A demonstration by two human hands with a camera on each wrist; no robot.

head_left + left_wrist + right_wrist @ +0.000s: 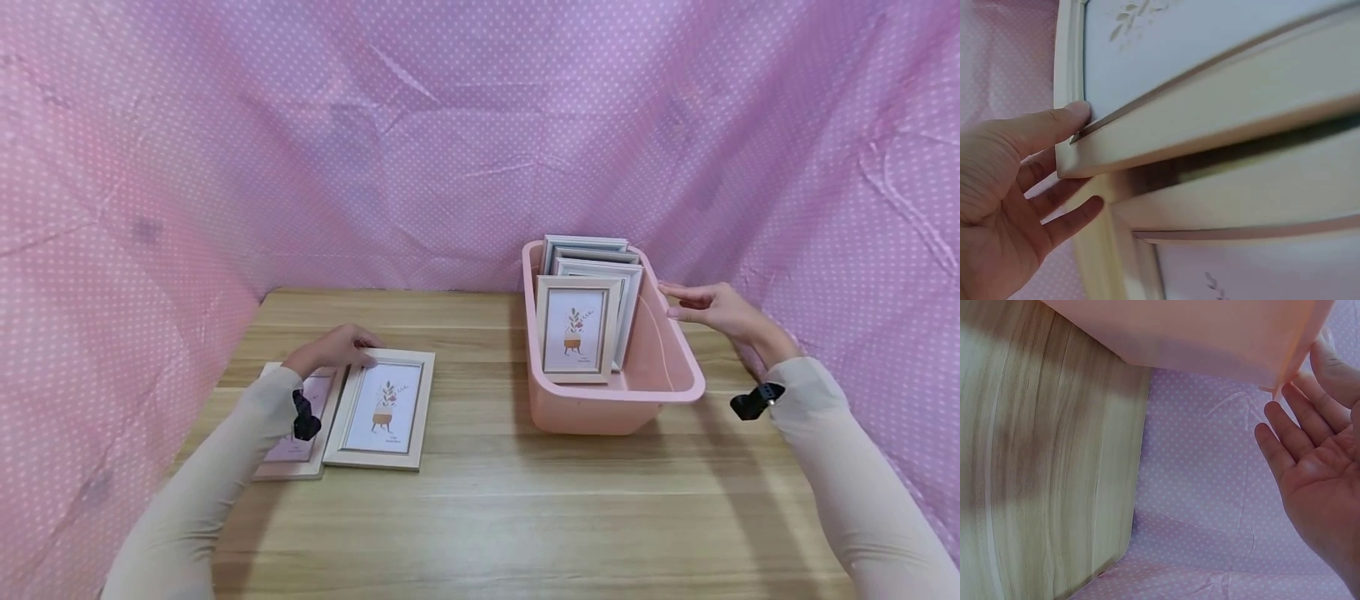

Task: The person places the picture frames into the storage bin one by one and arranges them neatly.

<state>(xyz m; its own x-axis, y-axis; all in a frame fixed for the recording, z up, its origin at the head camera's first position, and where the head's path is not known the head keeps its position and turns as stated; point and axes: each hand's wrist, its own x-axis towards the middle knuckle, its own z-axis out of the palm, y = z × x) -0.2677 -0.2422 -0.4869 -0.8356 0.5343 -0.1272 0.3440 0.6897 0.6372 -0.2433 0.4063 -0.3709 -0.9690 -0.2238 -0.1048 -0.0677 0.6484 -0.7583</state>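
Left hand (337,346), thumb uppermost, pinches the cream frame (384,408) toward the left of the surface (480,508), beside a second frame (294,452) partly hidden by the sleeve (217,483); right hand (723,312) pinches the pink bin (592,417) by its rim.

Head cam: highest and farthest back, on the near side of the wood-grain tabletop (480,517), facing forward and down to the polka-dot curtain (450,167). Left wrist cam: very close, turned sideways, looking along the left hand (1000,194) at the cream picture frame (1179,56); overlaps head there. Right wrist cam: close, also sideways, outside the pink bin (1210,337); shares bin, right hand (1322,462), tabletop, curtain with head.
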